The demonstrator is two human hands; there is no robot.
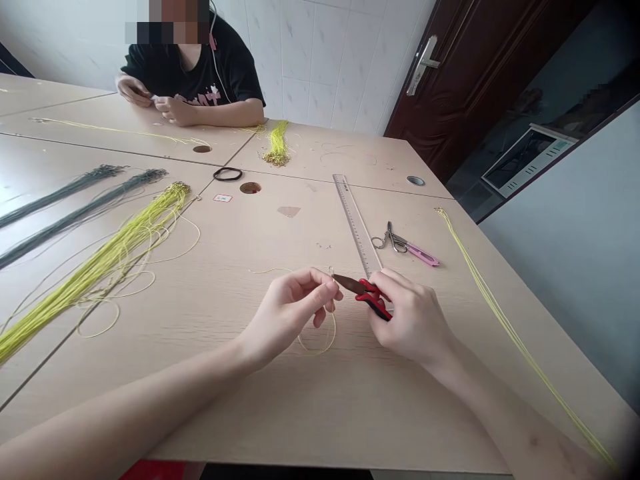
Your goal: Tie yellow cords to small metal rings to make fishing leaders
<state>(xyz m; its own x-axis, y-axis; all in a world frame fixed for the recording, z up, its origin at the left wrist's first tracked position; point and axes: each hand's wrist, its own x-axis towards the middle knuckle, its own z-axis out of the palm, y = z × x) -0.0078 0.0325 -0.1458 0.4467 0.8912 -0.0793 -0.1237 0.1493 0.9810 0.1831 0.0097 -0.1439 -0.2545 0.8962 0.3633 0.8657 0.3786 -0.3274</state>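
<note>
Near the middle of the table, my left hand (pixel 295 307) pinches a thin yellow cord (pixel 334 333), whose loop hangs below the fingers. A small end of it pokes up above the fingertips; its detail is too small to make out. In my right hand (pixel 413 317) is a pair of pliers (pixel 370 292) with red and black handles. Their dark pointed jaws reach left to the cord at my left fingertips; whether they grip it I cannot tell. A clear ruler (pixel 356 223) lies just beyond my right hand, with small scissors (pixel 390 240) and a pink-handled tool (pixel 423 255) to its right.
Yellow cord bundles (pixel 115 267) and dark grey cord bundles (pixel 85 213) lie at left. Long yellow strands (pixel 495 307) run down the right side. A black band (pixel 227 174), a table hole (pixel 251 188) and a tape roll (pixel 415 181) are farther back. Another person (pixel 200 80) sits opposite.
</note>
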